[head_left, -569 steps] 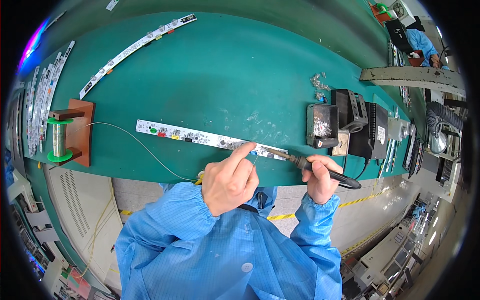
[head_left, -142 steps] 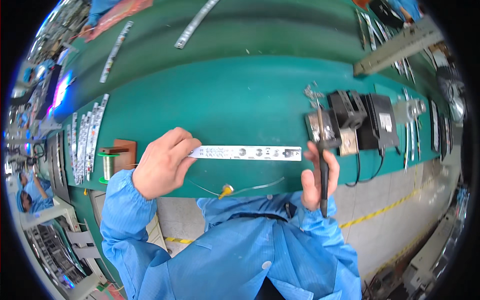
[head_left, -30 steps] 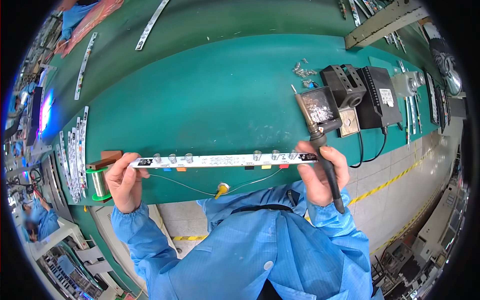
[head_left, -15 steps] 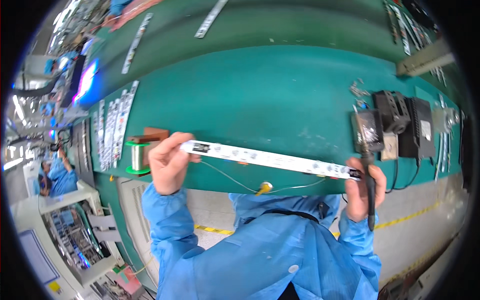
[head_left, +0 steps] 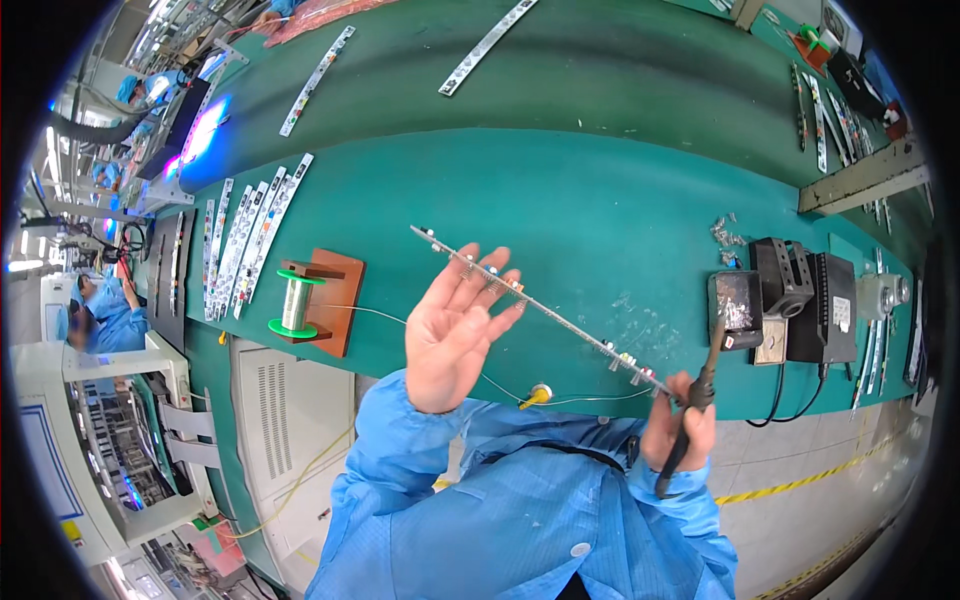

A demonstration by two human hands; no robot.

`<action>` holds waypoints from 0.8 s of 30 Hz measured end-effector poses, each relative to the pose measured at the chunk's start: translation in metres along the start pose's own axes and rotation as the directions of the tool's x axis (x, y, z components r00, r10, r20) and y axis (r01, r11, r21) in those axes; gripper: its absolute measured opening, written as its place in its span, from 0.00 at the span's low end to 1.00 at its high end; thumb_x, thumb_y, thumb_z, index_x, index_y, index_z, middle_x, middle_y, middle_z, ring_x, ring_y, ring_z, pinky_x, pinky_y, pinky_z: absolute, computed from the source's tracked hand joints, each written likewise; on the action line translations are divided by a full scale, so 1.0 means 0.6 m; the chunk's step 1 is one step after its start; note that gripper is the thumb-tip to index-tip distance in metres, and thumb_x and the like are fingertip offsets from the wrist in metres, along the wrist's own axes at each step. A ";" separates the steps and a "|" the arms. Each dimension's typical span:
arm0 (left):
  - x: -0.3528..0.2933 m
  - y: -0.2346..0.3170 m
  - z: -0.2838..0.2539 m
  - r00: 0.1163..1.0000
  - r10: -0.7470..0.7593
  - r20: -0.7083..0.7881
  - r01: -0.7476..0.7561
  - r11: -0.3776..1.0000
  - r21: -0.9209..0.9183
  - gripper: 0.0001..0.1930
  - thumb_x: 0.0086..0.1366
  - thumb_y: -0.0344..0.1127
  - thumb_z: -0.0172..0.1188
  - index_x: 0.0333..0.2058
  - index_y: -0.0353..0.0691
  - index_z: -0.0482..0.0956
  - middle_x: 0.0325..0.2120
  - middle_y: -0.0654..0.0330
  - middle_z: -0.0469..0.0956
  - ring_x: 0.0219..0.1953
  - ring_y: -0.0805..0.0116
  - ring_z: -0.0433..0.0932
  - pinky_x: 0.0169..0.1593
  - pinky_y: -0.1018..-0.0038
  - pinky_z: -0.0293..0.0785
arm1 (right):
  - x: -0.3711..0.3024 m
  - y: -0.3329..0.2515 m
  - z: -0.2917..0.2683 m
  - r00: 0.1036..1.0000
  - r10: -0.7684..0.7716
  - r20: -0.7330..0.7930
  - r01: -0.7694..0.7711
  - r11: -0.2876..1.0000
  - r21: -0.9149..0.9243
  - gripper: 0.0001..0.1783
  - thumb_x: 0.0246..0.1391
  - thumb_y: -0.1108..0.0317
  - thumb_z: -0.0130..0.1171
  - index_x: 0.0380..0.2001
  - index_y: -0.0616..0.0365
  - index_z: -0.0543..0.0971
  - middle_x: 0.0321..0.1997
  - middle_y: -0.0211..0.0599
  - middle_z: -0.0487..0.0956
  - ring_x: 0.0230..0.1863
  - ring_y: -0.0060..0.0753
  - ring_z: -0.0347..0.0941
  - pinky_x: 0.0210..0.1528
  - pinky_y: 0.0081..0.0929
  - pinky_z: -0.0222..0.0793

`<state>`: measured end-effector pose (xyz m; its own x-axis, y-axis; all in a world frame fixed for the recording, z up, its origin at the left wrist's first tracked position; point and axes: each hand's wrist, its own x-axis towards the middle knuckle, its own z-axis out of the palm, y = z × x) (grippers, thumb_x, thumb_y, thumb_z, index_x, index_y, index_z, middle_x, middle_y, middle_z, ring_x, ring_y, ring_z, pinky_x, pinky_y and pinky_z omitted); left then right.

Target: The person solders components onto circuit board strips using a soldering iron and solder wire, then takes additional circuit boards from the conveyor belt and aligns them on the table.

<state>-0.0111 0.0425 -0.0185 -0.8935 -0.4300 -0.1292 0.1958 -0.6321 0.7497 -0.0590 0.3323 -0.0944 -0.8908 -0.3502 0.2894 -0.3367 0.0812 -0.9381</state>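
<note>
A long, narrow circuit board strip (head_left: 565,319) hangs tilted above the green bench, turned nearly edge-on, with small components along its lower side. Its lower right end is in my right hand (head_left: 660,438), which also grips a soldering iron (head_left: 703,388) with the tip pointing up and away. My left hand (head_left: 445,350) is open, palm showing and fingers stretched out; the strip crosses at the fingers, and whether they bear it I cannot tell. Left of that hand, a spool of solder wire (head_left: 296,303) sits on a brown stand (head_left: 343,300).
Several board strips (head_left: 240,240) lie at the left. At the right are a dark tray (head_left: 735,338) of small metal parts, black soldering equipment (head_left: 830,310) and loose parts (head_left: 728,232). Solder wire runs along the near edge by a yellow-tipped fitting (head_left: 538,396). More strips (head_left: 487,48) lie farther back.
The strip has turned from face-up to nearly edge-on and slopes more steeply. My left hand has let go of its left end, opened and moved right. The iron's tip now shows, pointing up.
</note>
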 end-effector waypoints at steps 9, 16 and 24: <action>0.027 -0.015 0.047 0.993 0.110 -0.053 -0.097 0.975 0.202 0.25 0.63 0.25 0.57 0.59 0.33 0.64 0.47 0.48 0.75 0.41 0.64 0.79 0.46 0.67 0.78 | 0.012 -0.002 0.058 0.804 -0.584 0.114 0.592 0.804 -0.060 0.38 0.35 0.78 0.73 0.52 0.52 0.68 0.38 0.55 0.78 0.34 0.45 0.78 0.34 0.36 0.77; 0.019 0.034 0.086 0.982 0.014 0.188 -0.103 0.877 0.469 0.25 0.62 0.22 0.55 0.58 0.31 0.66 0.44 0.49 0.78 0.41 0.69 0.78 0.47 0.72 0.75 | 0.018 -0.021 0.000 0.870 -0.472 0.144 0.483 0.874 -0.052 0.37 0.51 0.70 0.62 0.62 0.47 0.58 0.56 0.61 0.67 0.54 0.53 0.69 0.53 0.51 0.67; 0.043 0.074 0.111 0.725 -0.320 0.610 -0.385 0.546 0.744 0.24 0.60 0.22 0.54 0.57 0.33 0.68 0.43 0.49 0.78 0.41 0.61 0.79 0.45 0.70 0.75 | 0.120 -0.068 -0.014 0.840 -0.543 0.012 0.531 0.817 -0.223 0.37 0.51 0.77 0.57 0.63 0.48 0.56 0.59 0.61 0.67 0.59 0.54 0.66 0.62 0.51 0.58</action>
<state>-0.0526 0.0462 0.0545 -0.9570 0.2833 0.0622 0.1499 0.2996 0.9422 -0.1120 0.3119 -0.0339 -0.5619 -0.3490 0.7500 -0.8165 0.0885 -0.5705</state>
